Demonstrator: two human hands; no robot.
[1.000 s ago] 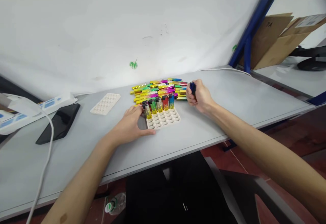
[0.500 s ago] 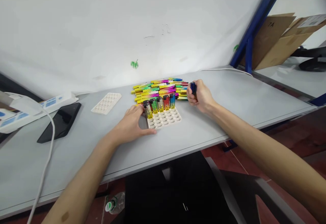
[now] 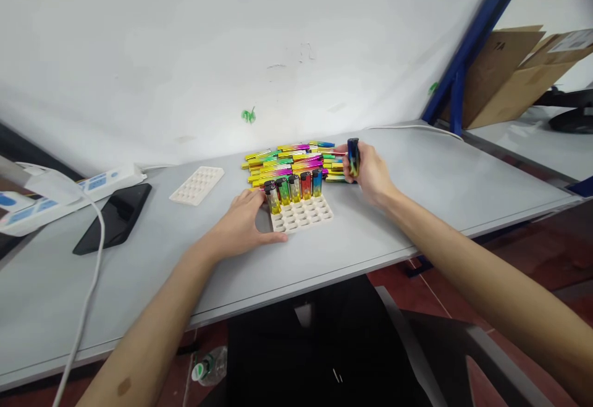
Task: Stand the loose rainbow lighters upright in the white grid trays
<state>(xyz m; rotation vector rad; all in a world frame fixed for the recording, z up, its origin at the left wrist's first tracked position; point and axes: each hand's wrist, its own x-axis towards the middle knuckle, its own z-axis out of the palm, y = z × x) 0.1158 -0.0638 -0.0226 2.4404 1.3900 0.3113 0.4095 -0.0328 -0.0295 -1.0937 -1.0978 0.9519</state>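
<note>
My left hand (image 3: 241, 225) rests at the left side of a white holed tray (image 3: 303, 217), its thumb stretched along the front corner and its fingers by the back corner. Along the tray's back row several lighters stand upright, among them a green one (image 3: 283, 192), a red one (image 3: 306, 186) and a blue one (image 3: 317, 183). To the right, above the table, my right hand (image 3: 365, 169) is closed around a dark blue and yellow lighter (image 3: 353, 157) held roughly upright. Behind the tray lies a pile of shiny multicoloured lighters (image 3: 287, 163).
A second white holed tray (image 3: 197, 185) lies to the left. Further left are a black phone (image 3: 113, 218), a power strip (image 3: 69, 200) and a white cable (image 3: 95, 271). Cardboard boxes (image 3: 509, 79) stand beyond the blue frame (image 3: 457, 95) at the right.
The lighter in my right hand has been raised slightly and turned, so more of its body shows. My left hand stays beside the tray. The view has shifted a little.
</note>
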